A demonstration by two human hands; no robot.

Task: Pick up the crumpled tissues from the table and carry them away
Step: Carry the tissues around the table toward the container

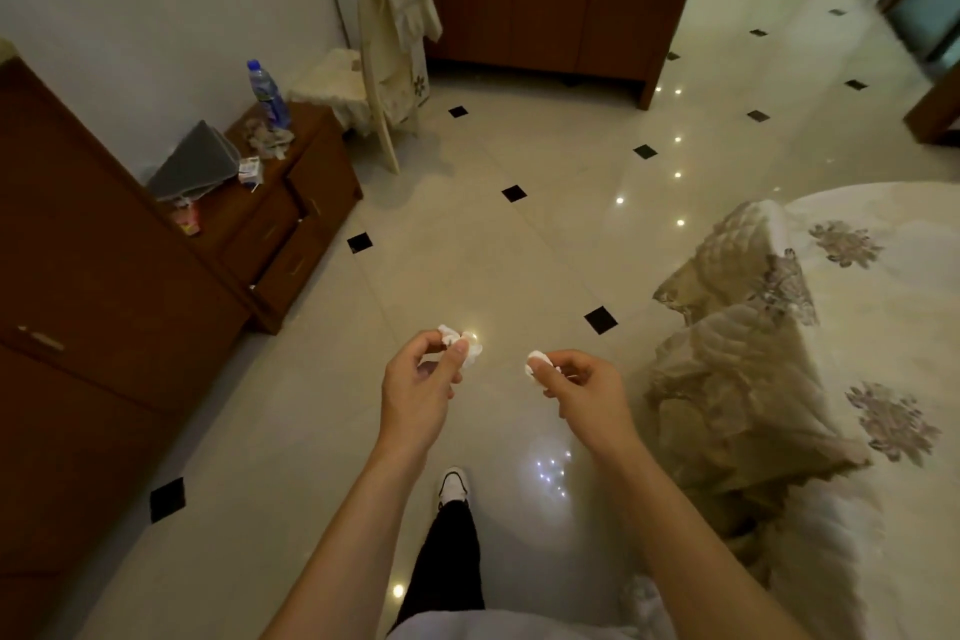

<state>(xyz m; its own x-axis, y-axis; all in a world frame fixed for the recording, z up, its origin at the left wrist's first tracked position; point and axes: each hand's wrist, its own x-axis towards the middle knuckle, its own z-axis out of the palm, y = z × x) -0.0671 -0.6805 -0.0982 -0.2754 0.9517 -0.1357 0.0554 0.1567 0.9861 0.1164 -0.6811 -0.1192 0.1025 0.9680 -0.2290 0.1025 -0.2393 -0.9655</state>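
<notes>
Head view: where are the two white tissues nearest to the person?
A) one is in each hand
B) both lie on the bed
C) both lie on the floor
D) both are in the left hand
A: the left hand pinches the larger tissue and the right hand pinches the smaller tissue, both held above the floor.

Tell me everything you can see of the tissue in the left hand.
The crumpled tissue is a small white wad of thin, soft-looking paper, bunched into irregular folds. The left hand pinches it between thumb and fingertips, held out in the air above the glossy tiled floor. The hand hides part of it; lobes stick out above and to the right of the thumb. Nothing else touches it.
</notes>
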